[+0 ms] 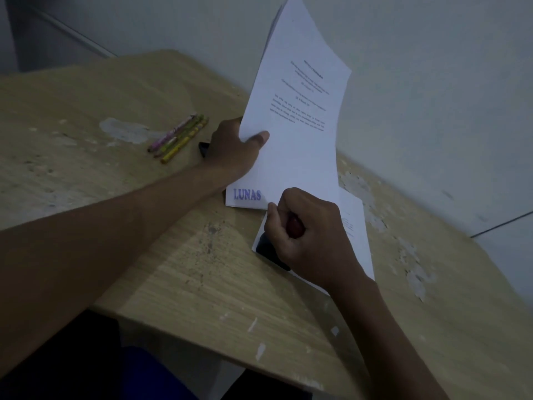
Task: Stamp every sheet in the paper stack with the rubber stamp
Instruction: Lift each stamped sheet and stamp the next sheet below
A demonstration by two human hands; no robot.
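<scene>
My left hand (235,145) grips the left edge of several white printed sheets (300,116) and holds them tilted up off the desk. The front sheet carries a blue "LUNAS" stamp mark (247,194) at its lower left corner. Under them the paper stack (356,226) lies flat on the desk. My right hand (305,238) is curled round the rubber stamp (294,226), whose red handle shows between the fingers. The stamp's dark base (269,249) presses on the lower left corner of the stack.
Three colourful pencils (178,137) lie on the worn wooden desk (115,168) left of the papers. A small dark object (203,148) shows beside my left hand. A pale wall stands close behind the desk.
</scene>
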